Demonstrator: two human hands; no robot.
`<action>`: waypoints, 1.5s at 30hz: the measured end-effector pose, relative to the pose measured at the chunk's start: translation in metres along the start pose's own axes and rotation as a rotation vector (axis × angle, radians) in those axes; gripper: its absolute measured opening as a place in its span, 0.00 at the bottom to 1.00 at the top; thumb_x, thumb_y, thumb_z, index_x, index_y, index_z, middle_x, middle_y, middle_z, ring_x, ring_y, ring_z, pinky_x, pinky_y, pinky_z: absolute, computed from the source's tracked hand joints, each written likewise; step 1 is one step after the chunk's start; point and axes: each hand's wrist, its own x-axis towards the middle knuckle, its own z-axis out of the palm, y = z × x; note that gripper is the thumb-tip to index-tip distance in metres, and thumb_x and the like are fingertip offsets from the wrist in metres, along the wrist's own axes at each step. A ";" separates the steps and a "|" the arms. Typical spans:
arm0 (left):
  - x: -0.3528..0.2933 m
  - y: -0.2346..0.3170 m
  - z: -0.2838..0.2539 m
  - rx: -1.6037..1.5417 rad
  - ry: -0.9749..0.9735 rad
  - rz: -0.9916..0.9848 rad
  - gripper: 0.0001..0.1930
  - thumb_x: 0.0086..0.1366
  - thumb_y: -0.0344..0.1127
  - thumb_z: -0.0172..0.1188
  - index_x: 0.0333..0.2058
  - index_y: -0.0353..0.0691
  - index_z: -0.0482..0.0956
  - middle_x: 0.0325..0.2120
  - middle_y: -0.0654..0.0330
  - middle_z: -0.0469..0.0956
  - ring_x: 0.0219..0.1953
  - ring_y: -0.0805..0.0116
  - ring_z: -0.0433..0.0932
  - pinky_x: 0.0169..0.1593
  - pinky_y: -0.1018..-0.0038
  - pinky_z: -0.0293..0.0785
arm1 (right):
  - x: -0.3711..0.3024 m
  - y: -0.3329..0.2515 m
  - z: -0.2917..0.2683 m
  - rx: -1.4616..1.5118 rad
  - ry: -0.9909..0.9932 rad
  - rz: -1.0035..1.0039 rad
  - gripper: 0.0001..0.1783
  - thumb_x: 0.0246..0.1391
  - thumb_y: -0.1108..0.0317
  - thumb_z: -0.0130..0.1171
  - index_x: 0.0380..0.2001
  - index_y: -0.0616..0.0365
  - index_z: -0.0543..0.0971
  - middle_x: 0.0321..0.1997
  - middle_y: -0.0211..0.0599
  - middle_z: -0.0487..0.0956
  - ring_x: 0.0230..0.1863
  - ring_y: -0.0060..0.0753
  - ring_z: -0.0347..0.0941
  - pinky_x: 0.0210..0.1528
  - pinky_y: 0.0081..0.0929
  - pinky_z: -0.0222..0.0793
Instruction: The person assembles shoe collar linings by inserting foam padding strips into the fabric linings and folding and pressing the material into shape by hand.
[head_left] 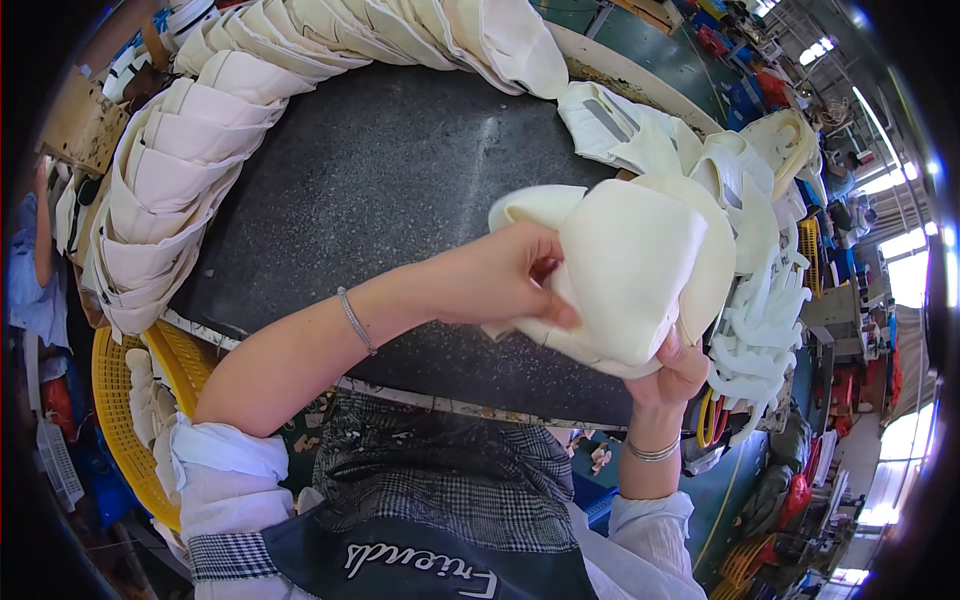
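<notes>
Over the right part of the dark tabletop I hold a cream-white curved piece [632, 265], smooth and hollow-looking, with a folded flap at its left. My left hand [520, 275] reaches across and pinches its left edge between thumb and fingers. From below, my right hand [672, 372] grips the lower right edge, thumb on the near side and some fingers hidden behind. Beyond my right hand, a flat rounded cream panel [708, 240] shows behind the held piece; I cannot tell whether it is part of it.
Nested cream-white pieces [195, 150] curve along the table's left and far edges. More white pieces [625, 130] lie at the far right, with pale strap-like parts [760, 330] below. The black table [370, 190] is speckled. A yellow basket [125, 420] stands at the left. Another person's arm [42, 215] shows far left.
</notes>
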 end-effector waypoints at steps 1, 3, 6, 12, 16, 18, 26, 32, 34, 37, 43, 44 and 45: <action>0.002 0.011 0.001 0.093 0.076 -0.167 0.14 0.54 0.24 0.65 0.41 0.32 0.77 0.31 0.63 0.78 0.34 0.75 0.76 0.40 0.77 0.74 | -0.001 0.002 0.000 0.003 0.007 -0.009 0.42 0.48 0.79 0.57 0.65 0.65 0.52 0.61 0.52 0.66 0.60 0.50 0.67 0.62 0.49 0.62; 0.007 -0.013 0.001 0.325 0.232 -0.112 0.09 0.52 0.23 0.65 0.34 0.29 0.80 0.25 0.56 0.79 0.30 0.69 0.79 0.37 0.69 0.75 | -0.005 0.006 0.003 0.010 0.004 -0.007 0.41 0.49 0.78 0.57 0.65 0.65 0.52 0.62 0.51 0.66 0.61 0.50 0.66 0.63 0.49 0.62; 0.013 -0.024 0.018 0.347 0.325 -0.039 0.09 0.51 0.22 0.64 0.33 0.29 0.79 0.26 0.51 0.80 0.33 0.63 0.82 0.37 0.66 0.75 | -0.008 0.006 0.011 -0.346 0.114 -0.035 0.41 0.51 0.74 0.59 0.65 0.65 0.52 0.63 0.50 0.65 0.63 0.48 0.64 0.64 0.47 0.61; 0.000 -0.023 0.037 0.693 0.577 0.323 0.17 0.54 0.27 0.66 0.44 0.32 0.77 0.35 0.49 0.79 0.35 0.61 0.82 0.38 0.71 0.79 | 0.009 -0.007 0.013 -0.248 0.397 -0.126 0.32 0.61 0.70 0.49 0.65 0.64 0.52 0.65 0.50 0.62 0.65 0.49 0.61 0.66 0.49 0.58; -0.013 -0.025 0.045 0.688 0.663 0.567 0.20 0.47 0.25 0.70 0.42 0.37 0.79 0.35 0.53 0.80 0.33 0.60 0.81 0.37 0.71 0.79 | 0.012 -0.014 0.004 0.044 0.344 -0.091 0.27 0.64 0.70 0.43 0.64 0.65 0.53 0.66 0.52 0.61 0.65 0.51 0.59 0.68 0.51 0.54; -0.012 -0.029 0.047 0.778 0.574 0.671 0.18 0.47 0.25 0.70 0.40 0.37 0.80 0.33 0.55 0.80 0.34 0.61 0.81 0.37 0.72 0.78 | 0.012 -0.014 0.003 0.074 0.348 -0.072 0.27 0.64 0.69 0.43 0.64 0.65 0.54 0.65 0.52 0.61 0.66 0.51 0.59 0.68 0.52 0.53; -0.008 -0.008 0.046 0.569 0.443 0.224 0.15 0.51 0.24 0.66 0.40 0.40 0.83 0.27 0.57 0.79 0.28 0.64 0.78 0.32 0.74 0.72 | 0.012 -0.014 0.002 -0.015 0.303 -0.103 0.27 0.63 0.71 0.44 0.63 0.64 0.56 0.63 0.52 0.65 0.63 0.50 0.64 0.65 0.50 0.60; -0.003 -0.007 0.043 0.369 0.243 0.120 0.14 0.54 0.22 0.63 0.41 0.40 0.82 0.25 0.58 0.72 0.30 0.66 0.72 0.37 0.74 0.68 | 0.011 -0.013 0.011 -0.285 0.397 -0.162 0.27 0.61 0.73 0.48 0.62 0.64 0.58 0.60 0.49 0.68 0.61 0.47 0.66 0.63 0.47 0.63; -0.006 -0.007 0.045 0.518 0.293 0.156 0.13 0.53 0.24 0.64 0.40 0.39 0.82 0.27 0.58 0.74 0.33 0.64 0.73 0.38 0.72 0.68 | 0.010 -0.009 0.015 -0.298 0.418 -0.174 0.27 0.61 0.73 0.48 0.62 0.64 0.58 0.60 0.48 0.68 0.61 0.46 0.66 0.62 0.46 0.64; -0.008 -0.008 0.058 0.628 0.560 0.387 0.11 0.53 0.26 0.66 0.38 0.39 0.83 0.27 0.59 0.75 0.33 0.62 0.72 0.39 0.68 0.68 | 0.009 -0.002 0.023 -0.301 0.437 -0.183 0.27 0.61 0.73 0.49 0.62 0.64 0.59 0.60 0.48 0.69 0.60 0.45 0.67 0.62 0.45 0.65; -0.005 -0.016 0.061 0.715 0.598 0.328 0.11 0.49 0.30 0.69 0.34 0.40 0.83 0.28 0.61 0.79 0.36 0.63 0.74 0.44 0.68 0.68 | 0.005 -0.002 0.026 -0.392 0.449 -0.226 0.29 0.57 0.74 0.54 0.61 0.63 0.60 0.57 0.46 0.71 0.58 0.44 0.69 0.60 0.43 0.67; -0.005 -0.012 0.061 0.715 0.597 0.330 0.11 0.49 0.30 0.69 0.34 0.40 0.83 0.28 0.61 0.79 0.36 0.63 0.74 0.44 0.68 0.68 | 0.005 -0.003 0.025 -0.448 0.456 -0.258 0.29 0.56 0.75 0.55 0.61 0.63 0.61 0.57 0.46 0.71 0.57 0.43 0.70 0.60 0.43 0.67; -0.006 -0.008 0.060 0.697 0.550 0.275 0.12 0.48 0.30 0.70 0.34 0.41 0.83 0.29 0.61 0.80 0.37 0.63 0.75 0.44 0.68 0.68 | 0.005 -0.002 0.025 -0.448 0.457 -0.259 0.29 0.56 0.75 0.55 0.61 0.63 0.61 0.57 0.46 0.71 0.57 0.43 0.70 0.60 0.43 0.67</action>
